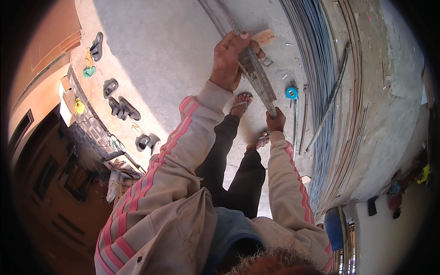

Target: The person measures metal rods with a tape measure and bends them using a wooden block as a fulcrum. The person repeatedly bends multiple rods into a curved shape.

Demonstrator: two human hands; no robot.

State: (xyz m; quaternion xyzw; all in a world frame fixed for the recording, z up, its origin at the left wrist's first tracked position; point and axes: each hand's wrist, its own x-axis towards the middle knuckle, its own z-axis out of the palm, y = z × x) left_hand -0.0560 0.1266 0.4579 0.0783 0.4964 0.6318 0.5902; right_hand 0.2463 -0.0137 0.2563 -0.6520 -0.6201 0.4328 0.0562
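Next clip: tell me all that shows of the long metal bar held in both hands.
The metal bar is long, narrow, grey and dull, seemingly steel with a flat face. It runs slanted from the picture's upper middle down toward the right hand, above a concrete floor. The left hand wraps its middle, thumb on top; the right hand closes on its lower end. Its upper part continues toward the frame's top. A small wooden block lies beside it.

Both arms are reaching forward and down, sleeves covering them to the wrists. The left hand (230, 59) is stretching farther out, fingers curling tight around what it is gripping, thumb on top. The right hand (276, 122) is sitting nearer and lower, closing in a fist, knuckles facing up.
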